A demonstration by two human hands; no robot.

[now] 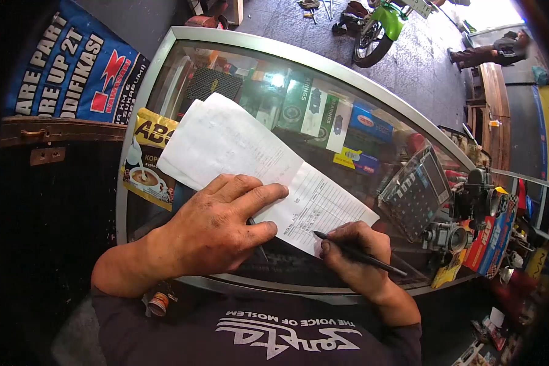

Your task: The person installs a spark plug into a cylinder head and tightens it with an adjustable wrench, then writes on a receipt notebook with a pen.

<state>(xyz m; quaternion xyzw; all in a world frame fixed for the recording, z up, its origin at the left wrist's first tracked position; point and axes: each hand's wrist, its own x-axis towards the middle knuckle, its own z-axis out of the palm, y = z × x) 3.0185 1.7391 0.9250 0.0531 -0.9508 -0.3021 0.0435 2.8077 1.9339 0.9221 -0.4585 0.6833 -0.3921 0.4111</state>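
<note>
A receipt book (332, 201) lies spread across a glass display case, its turned pages (226, 140) to the upper left. The ruled page carries some handwriting near its lower end. My right hand (363, 256) grips a black pen (372, 259), its tip touching or nearly touching that page. Flat on the book rests my left hand (219, 226), fingers apart, pressing the paper near the fold. A thin dark object shows between its thumb and index finger; I cannot make out what it is. Under the left wrist side lies a yellow coffee packet (146, 161).
The glass display case (274, 46) has a metal frame and holds boxed parts (323, 116). A calculator (418, 192) and a carburetor (448, 235) are to the right. Beyond stand a green motorcycle (378, 33) and another person (494, 50). A blue banner (73, 67) hangs at left.
</note>
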